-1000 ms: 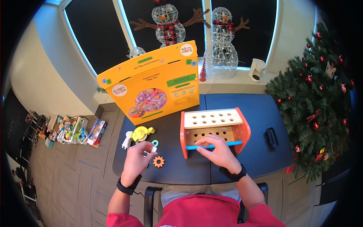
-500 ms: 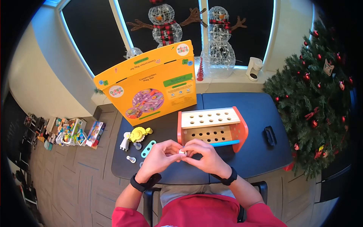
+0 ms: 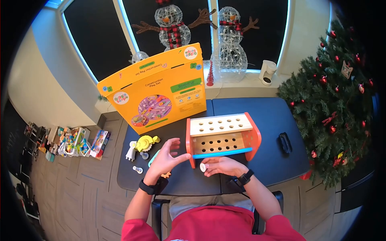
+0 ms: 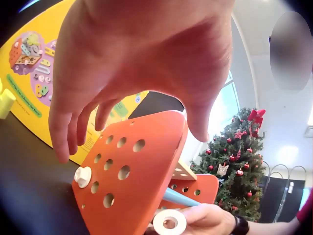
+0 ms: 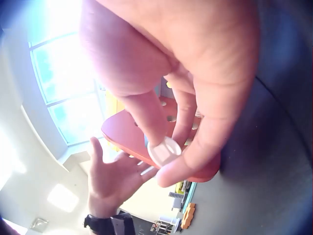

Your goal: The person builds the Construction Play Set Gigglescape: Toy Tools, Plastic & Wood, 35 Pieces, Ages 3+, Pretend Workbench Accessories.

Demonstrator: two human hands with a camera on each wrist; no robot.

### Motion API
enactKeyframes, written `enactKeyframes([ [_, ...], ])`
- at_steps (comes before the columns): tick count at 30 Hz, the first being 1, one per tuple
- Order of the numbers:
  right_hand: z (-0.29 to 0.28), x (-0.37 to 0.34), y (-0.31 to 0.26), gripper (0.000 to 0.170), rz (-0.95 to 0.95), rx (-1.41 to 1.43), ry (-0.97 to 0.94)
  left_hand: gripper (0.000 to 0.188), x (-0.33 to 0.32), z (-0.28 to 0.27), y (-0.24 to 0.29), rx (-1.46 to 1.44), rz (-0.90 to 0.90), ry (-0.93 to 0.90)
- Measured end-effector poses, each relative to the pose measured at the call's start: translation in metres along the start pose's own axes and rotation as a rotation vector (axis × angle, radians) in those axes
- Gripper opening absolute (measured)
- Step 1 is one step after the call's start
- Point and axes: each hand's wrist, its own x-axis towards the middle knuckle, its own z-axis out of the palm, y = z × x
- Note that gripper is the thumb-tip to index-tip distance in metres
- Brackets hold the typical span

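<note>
My right hand (image 3: 225,166) pinches a white toy nut (image 3: 203,167) between thumb and fingers, beside the front left corner of the wooden toy workbench (image 3: 220,125). The ring's round hole faces my left hand in the left wrist view. My left hand (image 3: 165,157) holds nothing; its fingers are spread close to the workbench's orange-red side panel (image 4: 132,161). A blue bar (image 3: 222,154) runs along the workbench's front. Low on the side panel sits a white bolt head (image 4: 83,176). Partly behind my left hand lie a teal strip (image 3: 152,159) and an orange gear (image 3: 166,175).
Left on the dark table lie a white bolt (image 3: 137,170), a yellow toy piece (image 3: 146,143) and a pale toy piece (image 3: 130,151). A large yellow box (image 3: 155,88) stands behind them. A black handle-shaped object (image 3: 285,143) lies on the right, near a decorated tree (image 3: 325,108).
My left hand brought the white nut from the loose pieces to my right hand, which had been at the blue bar. Now the right hand holds it and the left has let go and drawn away.
</note>
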Motion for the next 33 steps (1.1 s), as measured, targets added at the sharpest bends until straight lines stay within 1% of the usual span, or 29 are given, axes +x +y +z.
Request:
enactKeyframes([
  [1, -0.002, 0.003, 0.001, 0.032, -0.001, -0.001, 0.001, 0.090, 0.003, 0.000, -0.005, 0.062, -0.024, -0.074],
  [2, -0.004, 0.008, 0.003, 0.032, -0.013, 0.075, 0.036, 0.108, 0.007, 0.001, -0.011, 0.124, -0.050, -0.147],
  [3, -0.006, 0.011, 0.005, 0.031, -0.025, 0.153, 0.072, 0.108, 0.012, 0.004, -0.021, 0.124, -0.049, -0.148],
  [5, -0.006, 0.015, 0.007, 0.032, -0.028, 0.184, 0.088, 0.126, 0.021, 0.012, -0.039, 0.064, -0.029, -0.256],
  [6, -0.008, 0.019, 0.012, 0.033, -0.077, 0.246, 0.061, 0.125, 0.025, 0.015, -0.042, 0.035, 0.040, -0.288],
  [7, -0.006, 0.021, 0.013, 0.035, -0.125, 0.307, 0.035, 0.125, 0.024, 0.020, -0.036, 0.034, 0.040, -0.290],
  [8, -0.005, 0.023, 0.014, 0.035, -0.124, 0.308, 0.037, 0.122, 0.022, 0.025, -0.028, -0.062, 0.050, -0.285],
  [9, -0.003, 0.026, 0.014, 0.036, -0.165, 0.301, 0.053, 0.120, 0.020, 0.029, -0.023, -0.157, 0.060, -0.279],
  [10, 0.000, 0.029, 0.013, 0.037, -0.206, 0.294, 0.068, 0.120, 0.021, 0.033, -0.022, -0.158, 0.060, -0.280],
  [11, 0.002, 0.032, 0.015, 0.037, -0.206, 0.294, 0.068, 0.114, 0.021, 0.035, -0.021, -0.154, 0.059, -0.276],
  [12, 0.003, 0.036, 0.019, 0.038, -0.235, 0.359, 0.095, 0.108, 0.021, 0.037, -0.021, -0.150, 0.058, -0.273],
  [13, 0.003, 0.038, 0.021, 0.038, -0.265, 0.425, 0.121, 0.108, 0.021, 0.039, -0.024, -0.149, 0.058, -0.275],
  [14, 0.002, 0.039, 0.022, 0.038, -0.265, 0.426, 0.122, 0.102, 0.023, 0.041, -0.030, -0.114, 0.067, -0.266],
  [15, 0.000, 0.041, 0.023, 0.040, -0.296, 0.486, 0.117, 0.096, 0.024, 0.042, -0.033, -0.079, 0.075, -0.256],
  [16, 0.000, 0.041, 0.023, 0.041, -0.326, 0.547, 0.112, 0.096, 0.024, 0.042, -0.034, -0.080, 0.075, -0.256],
  [18, -0.002, 0.043, 0.024, 0.043, -0.345, 0.577, 0.092, 0.087, 0.024, 0.041, -0.034, -0.035, 0.065, -0.271],
  [20, -0.003, 0.045, 0.024, 0.044, -0.366, 0.605, 0.072, 0.085, 0.025, 0.042, -0.043, -0.020, 0.089, -0.252],
  [22, -0.006, 0.046, 0.024, 0.043, -0.432, 0.675, 0.098, 0.083, 0.025, 0.043, -0.047, -0.007, 0.116, -0.234],
  [23, -0.009, 0.049, 0.024, 0.043, -0.433, 0.674, 0.098, 0.083, 0.024, 0.043, -0.046, -0.014, 0.101, -0.237],
  [25, -0.013, 0.055, 0.025, 0.040, -0.468, 0.773, 0.106, 0.082, 0.022, 0.041, -0.042, -0.021, 0.087, -0.239],
  [27, -0.017, 0.060, 0.025, 0.038, -0.484, 0.790, 0.078, 0.082, 0.021, 0.040, -0.035, -0.033, 0.021, -0.264],
  [29, -0.020, 0.067, 0.025, 0.036, -0.499, 0.806, 0.050, 0.082, 0.021, 0.041, -0.036, -0.037, 0.021, -0.250],
  [31, -0.023, 0.076, 0.024, 0.030, -0.507, 0.883, 0.049, 0.083, 0.020, 0.043, -0.037, -0.041, 0.022, -0.235],
  [33, -0.028, 0.083, 0.024, 0.027, -0.523, 0.867, 0.044, 0.084, 0.021, 0.043, -0.039, -0.074, 0.092, -0.221],
])
